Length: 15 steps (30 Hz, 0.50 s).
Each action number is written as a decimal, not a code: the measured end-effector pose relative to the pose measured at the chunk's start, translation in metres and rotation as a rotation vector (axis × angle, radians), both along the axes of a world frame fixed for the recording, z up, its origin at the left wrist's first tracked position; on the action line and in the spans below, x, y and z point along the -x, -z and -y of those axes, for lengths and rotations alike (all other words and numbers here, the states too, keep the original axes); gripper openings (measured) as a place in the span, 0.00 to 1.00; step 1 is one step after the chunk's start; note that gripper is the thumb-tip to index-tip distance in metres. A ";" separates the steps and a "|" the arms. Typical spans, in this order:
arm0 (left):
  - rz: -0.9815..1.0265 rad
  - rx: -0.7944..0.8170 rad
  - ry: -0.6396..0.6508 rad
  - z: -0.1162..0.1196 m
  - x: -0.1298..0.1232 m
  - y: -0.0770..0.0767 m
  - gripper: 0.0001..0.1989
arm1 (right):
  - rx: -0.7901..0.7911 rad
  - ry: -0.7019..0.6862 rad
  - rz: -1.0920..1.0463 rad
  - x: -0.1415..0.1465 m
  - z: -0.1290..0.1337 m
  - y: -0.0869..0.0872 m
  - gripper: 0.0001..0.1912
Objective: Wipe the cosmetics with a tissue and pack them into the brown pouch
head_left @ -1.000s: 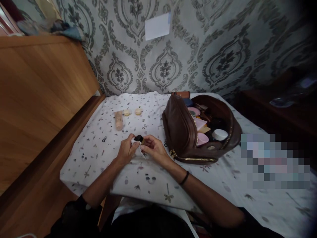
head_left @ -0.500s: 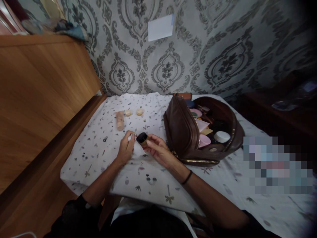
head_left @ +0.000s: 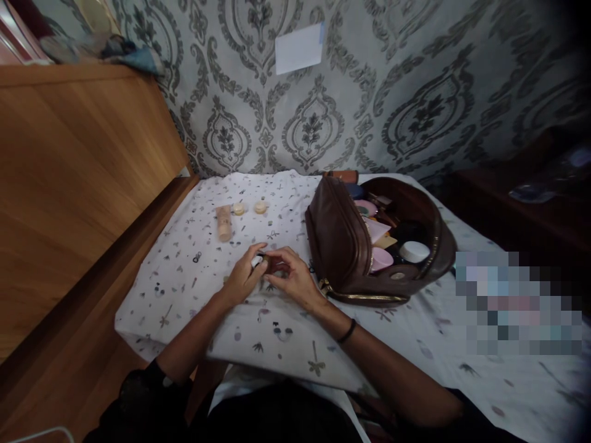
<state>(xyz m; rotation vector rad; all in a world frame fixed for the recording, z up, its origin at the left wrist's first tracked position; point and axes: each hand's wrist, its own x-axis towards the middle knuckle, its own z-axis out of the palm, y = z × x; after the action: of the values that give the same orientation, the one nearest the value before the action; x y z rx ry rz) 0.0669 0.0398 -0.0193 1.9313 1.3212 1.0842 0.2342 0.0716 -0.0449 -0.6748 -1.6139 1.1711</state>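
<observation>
A small dark jar (head_left: 266, 263) sits between my two hands above the patterned cloth. My left hand (head_left: 244, 274) is closed on a white wipe (head_left: 256, 261), its thumb and fingers pressed at the jar's left side. From the right, my right hand (head_left: 292, 275) grips the jar with curved fingers and thumb. Much of the jar is hidden by fingers. Behind the hands lie a beige tube (head_left: 224, 223) and two small cream-coloured pots, one left (head_left: 239, 209) and one right (head_left: 260, 207).
An open brown bag (head_left: 339, 240) full of cosmetics stands right of my hands. An orange-brown item (head_left: 341, 176) lies behind it. A wooden cabinet (head_left: 92, 160) rises at the left. The patterned wall bears a white paper (head_left: 299, 49). A blurred patch covers something at the right.
My left hand has moved right and up to meet the jar. The jar's dark end is now mostly covered by fingers, and less of the white wipe shows.
</observation>
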 end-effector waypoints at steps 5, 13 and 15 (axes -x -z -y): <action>0.053 0.139 0.064 -0.001 0.002 -0.002 0.19 | -0.112 -0.038 0.049 -0.004 0.003 -0.007 0.18; 0.088 0.168 0.090 -0.004 0.005 -0.001 0.17 | -0.252 -0.064 0.125 -0.009 0.000 -0.012 0.17; 0.081 0.162 0.078 -0.005 0.005 0.000 0.18 | -0.258 -0.083 0.103 -0.010 -0.002 -0.011 0.18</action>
<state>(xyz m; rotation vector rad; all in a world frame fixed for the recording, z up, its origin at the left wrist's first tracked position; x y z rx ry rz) 0.0616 0.0444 -0.0193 1.7869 1.2395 0.9753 0.2439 0.0732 -0.0340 -0.5116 -1.8563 0.9761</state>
